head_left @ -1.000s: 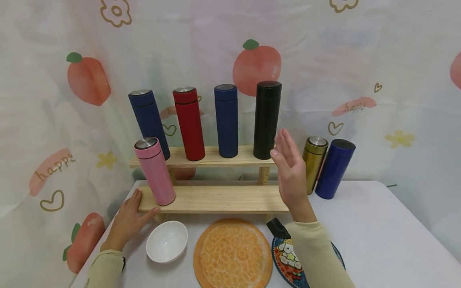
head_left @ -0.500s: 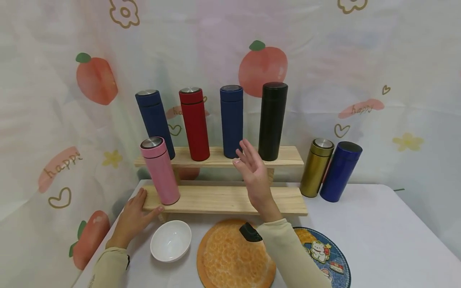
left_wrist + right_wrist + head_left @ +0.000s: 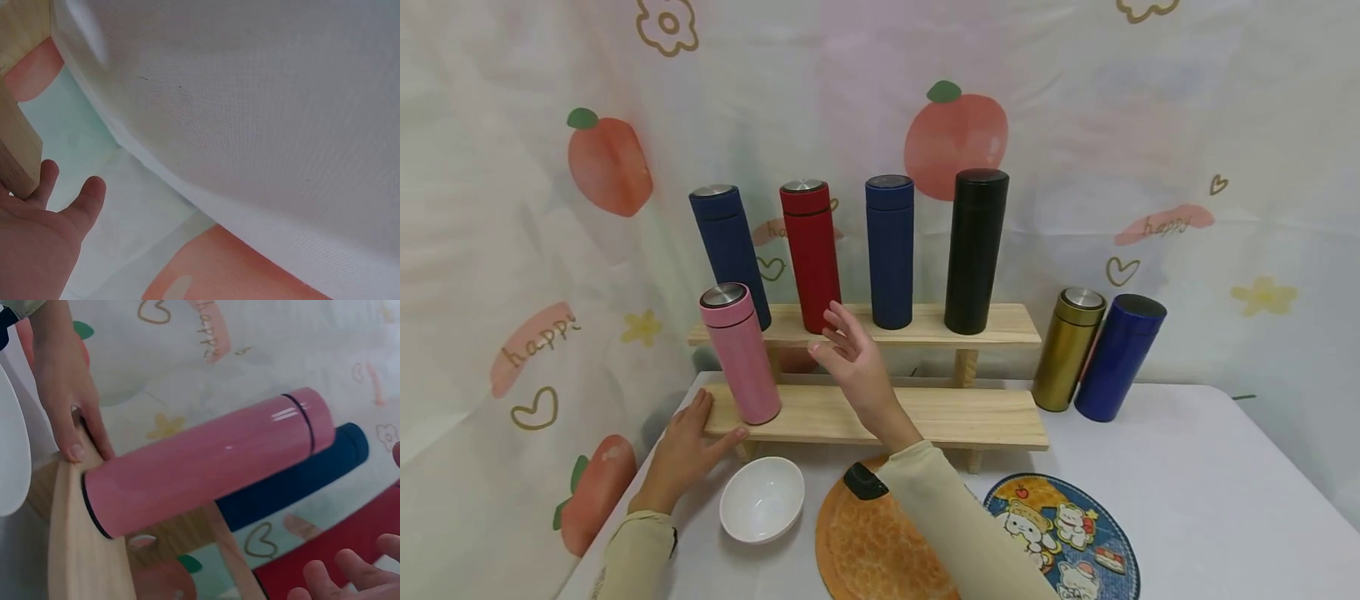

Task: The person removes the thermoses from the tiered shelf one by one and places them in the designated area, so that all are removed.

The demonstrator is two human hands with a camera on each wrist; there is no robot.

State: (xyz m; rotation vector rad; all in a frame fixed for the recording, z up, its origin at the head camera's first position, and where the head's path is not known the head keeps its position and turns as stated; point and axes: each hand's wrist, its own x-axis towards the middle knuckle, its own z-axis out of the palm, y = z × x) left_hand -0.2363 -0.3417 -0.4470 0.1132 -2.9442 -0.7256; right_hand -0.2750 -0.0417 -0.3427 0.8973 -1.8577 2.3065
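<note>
My left hand [image 3: 688, 450] holds the left end of the lower board of a two-tier wooden display shelf [image 3: 917, 412], thumb at its front edge. In the left wrist view, two fingers show beside the wood. On that board, close to this hand, stands a pink thermos flask [image 3: 742, 358] with a silver lid top. My right hand [image 3: 861, 375] is raised over the middle of the lower board, palm toward the pink flask, fingers loosely spread and holding nothing. Behind its fingertips stands a red flask [image 3: 811, 258] on the upper board.
Two blue flasks [image 3: 730, 250] and a black flask [image 3: 976, 254] share the upper board. Right of the shelf, a gold flask [image 3: 1069, 350] and a shiny blue flask [image 3: 1120, 358] stand on the table. In front lie a white bowl [image 3: 762, 500], a waffle-patterned round mat [image 3: 868, 542] and a cartoon mat [image 3: 1101, 533].
My right hand has moved left, from beside the black flask across the shelf toward the pink flask. The left hand stays at the board's end. The head view has shifted slightly.
</note>
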